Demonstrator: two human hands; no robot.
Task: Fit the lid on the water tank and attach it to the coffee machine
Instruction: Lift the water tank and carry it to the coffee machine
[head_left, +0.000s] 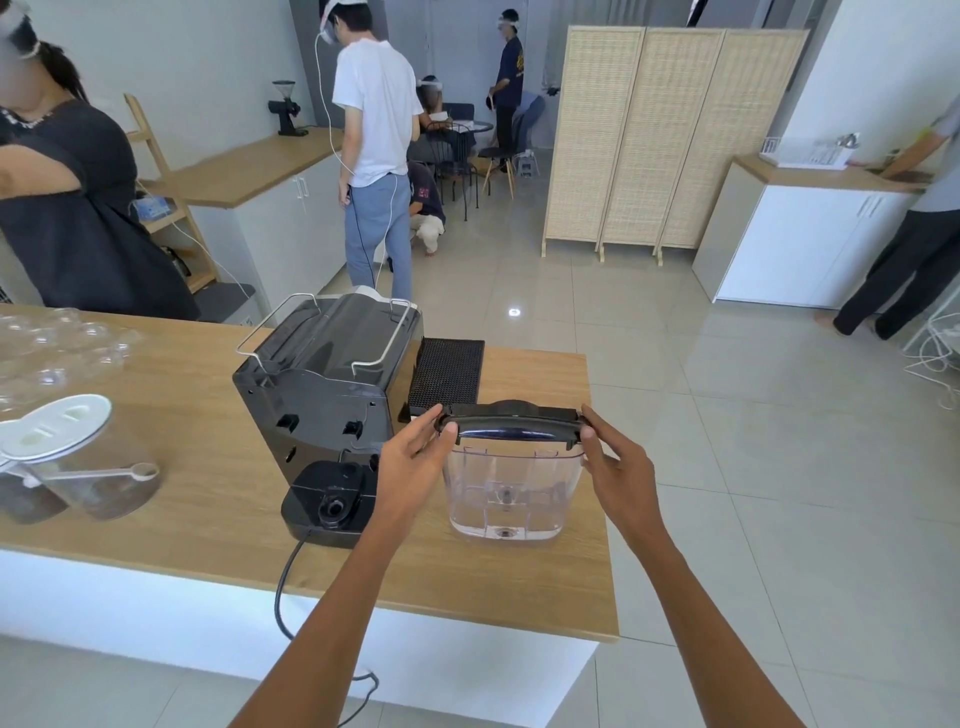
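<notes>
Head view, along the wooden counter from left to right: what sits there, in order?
Lidded jars of coffee grounds → coffee machine → left hand → water tank with lid → right hand.

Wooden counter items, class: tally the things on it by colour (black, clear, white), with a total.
Black: 3, coffee machine, lid, drip mat
Clear: 3, water tank, two jars
White: 1, jar lid
Total: 7

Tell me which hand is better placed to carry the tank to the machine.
Probably the left hand: it holds the black lid on the clear plastic water tank on the side nearest the black coffee machine.
</notes>
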